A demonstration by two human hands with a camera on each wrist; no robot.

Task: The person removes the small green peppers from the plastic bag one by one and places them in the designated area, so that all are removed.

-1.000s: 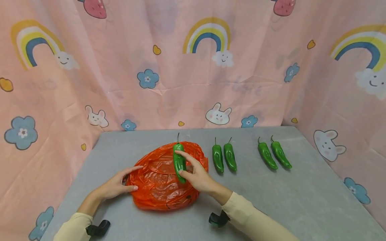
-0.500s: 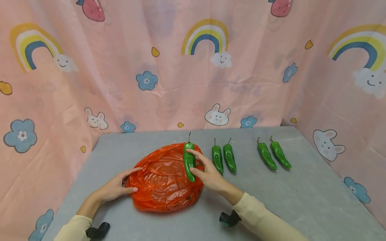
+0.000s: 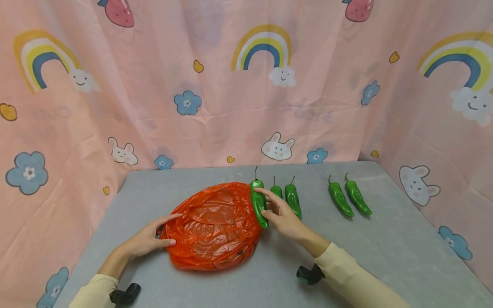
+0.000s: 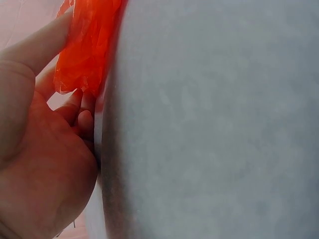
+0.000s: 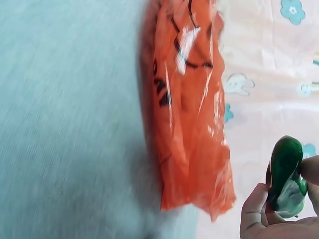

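Observation:
An orange-red plastic bag (image 3: 215,231) lies with its mouth spread wide on the grey table. My left hand (image 3: 146,239) holds the bag's left rim between thumb and fingers; the left wrist view shows the crumpled film (image 4: 89,50) between them. A glossy green chili pepper (image 3: 259,207), stem upward, is pinched between the thumb and fingers of my right hand (image 3: 285,220). The pepper is at the bag's right rim in the head view. From the right wrist, the pepper (image 5: 286,159) appears apart from the bag's side (image 5: 189,124).
Two green peppers (image 3: 292,199) lie just right of the held one, the nearer (image 3: 275,191) partly hidden by my right hand. Another pair (image 3: 340,199) lies farther right. A pink patterned curtain (image 3: 246,107) surrounds the back and sides of the table (image 3: 385,256).
My right hand has carried the pepper rightward, from over the bag's mouth to its right rim, partly covering a pepper on the table. The left hand stays at the bag's rim.

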